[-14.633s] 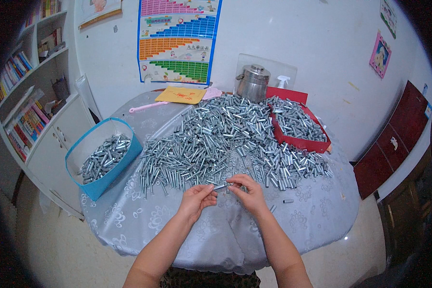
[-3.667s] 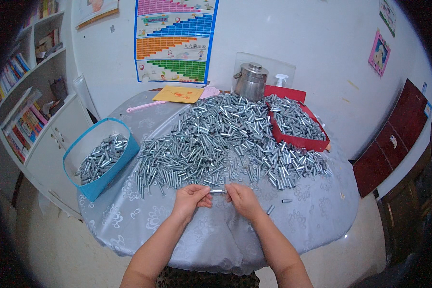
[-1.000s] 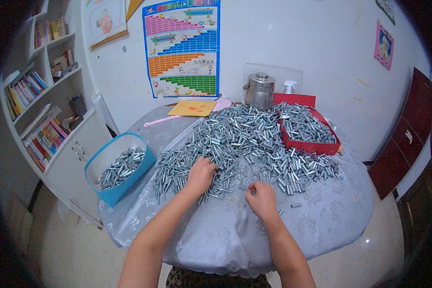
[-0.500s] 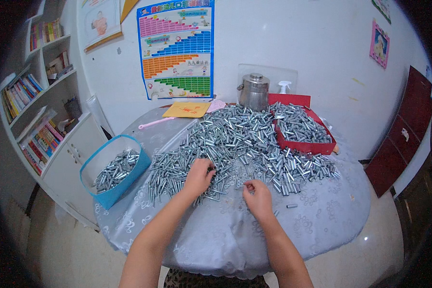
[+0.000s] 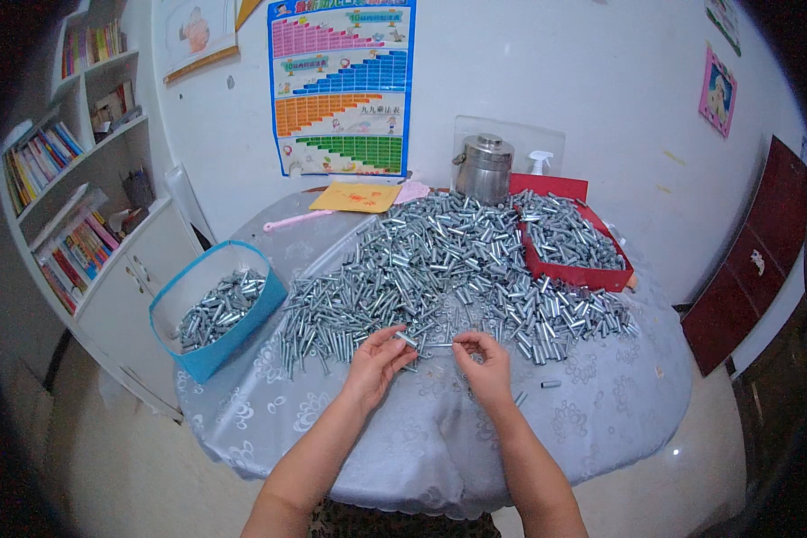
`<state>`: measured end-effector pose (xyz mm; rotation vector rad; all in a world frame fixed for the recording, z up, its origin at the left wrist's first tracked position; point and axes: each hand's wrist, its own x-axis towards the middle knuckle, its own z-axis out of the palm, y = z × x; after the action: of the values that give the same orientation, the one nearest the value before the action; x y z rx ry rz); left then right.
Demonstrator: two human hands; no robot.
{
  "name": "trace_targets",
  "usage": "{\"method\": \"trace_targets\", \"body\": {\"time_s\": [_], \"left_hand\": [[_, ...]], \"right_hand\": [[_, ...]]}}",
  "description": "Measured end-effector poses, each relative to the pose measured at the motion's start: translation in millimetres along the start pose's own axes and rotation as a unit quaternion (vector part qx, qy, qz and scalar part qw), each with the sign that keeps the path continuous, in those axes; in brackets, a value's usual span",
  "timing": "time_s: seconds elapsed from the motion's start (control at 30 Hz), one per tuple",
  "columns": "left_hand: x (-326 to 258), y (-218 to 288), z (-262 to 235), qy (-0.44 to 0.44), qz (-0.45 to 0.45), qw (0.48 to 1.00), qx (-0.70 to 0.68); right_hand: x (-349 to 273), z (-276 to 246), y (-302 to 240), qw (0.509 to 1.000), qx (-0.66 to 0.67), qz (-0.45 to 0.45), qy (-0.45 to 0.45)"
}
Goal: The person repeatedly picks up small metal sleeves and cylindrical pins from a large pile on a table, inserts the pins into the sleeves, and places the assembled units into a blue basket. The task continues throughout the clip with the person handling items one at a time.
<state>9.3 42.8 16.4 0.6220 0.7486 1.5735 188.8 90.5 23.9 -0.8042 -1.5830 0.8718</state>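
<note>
My left hand (image 5: 377,366) pinches a short shiny metal sleeve (image 5: 407,340) between thumb and fingers at the near edge of a big heap. Facing it, my right hand (image 5: 484,366) is closed on a thin metal bolt (image 5: 438,345) that points toward the left hand. The two pieces are close, but a gap seems to remain between them. Behind the hands spreads the heap: slim bolts (image 5: 332,314) on the left side and thicker tubular sleeves (image 5: 547,323) on the right. One loose sleeve (image 5: 551,385) lies on the cloth right of my right hand.
A blue fabric bin (image 5: 215,351) with metal pieces stands at the left, a red box (image 5: 576,276) of sleeves at the right back. Behind the heap are a steel pot (image 5: 486,170), a white spray bottle (image 5: 540,162), a yellow envelope (image 5: 354,197) and a pink-handled item (image 5: 296,221).
My left hand has come back from the heap toward me with a sleeve in its fingers. The right hand now holds a bolt out toward the left. The view has shifted slightly.
</note>
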Motion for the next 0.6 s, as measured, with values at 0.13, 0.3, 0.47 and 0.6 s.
{"method": "trace_targets", "body": {"time_s": [0.13,0.3,0.47,0.6], "left_hand": [[-0.3,-5.5,-0.5,0.015,-0.007,1.0,0.0],[-1.2,-8.3,-4.0,0.024,-0.003,1.0,-0.007],[-2.5,-8.8,-4.2,0.049,-0.014,0.999,0.001],[-7.5,-15.0,4.5,0.025,-0.035,0.999,0.023]], "right_hand": [[-2.0,2.2,-3.9,1.0,0.006,0.023,0.002],[-2.2,3.0,-2.0,1.0,-0.019,0.003,0.005],[-1.5,2.0,-3.2,1.0,-0.026,-0.006,-0.014],[-3.3,4.1,-4.7,0.998,-0.046,-0.015,-0.034]]}}
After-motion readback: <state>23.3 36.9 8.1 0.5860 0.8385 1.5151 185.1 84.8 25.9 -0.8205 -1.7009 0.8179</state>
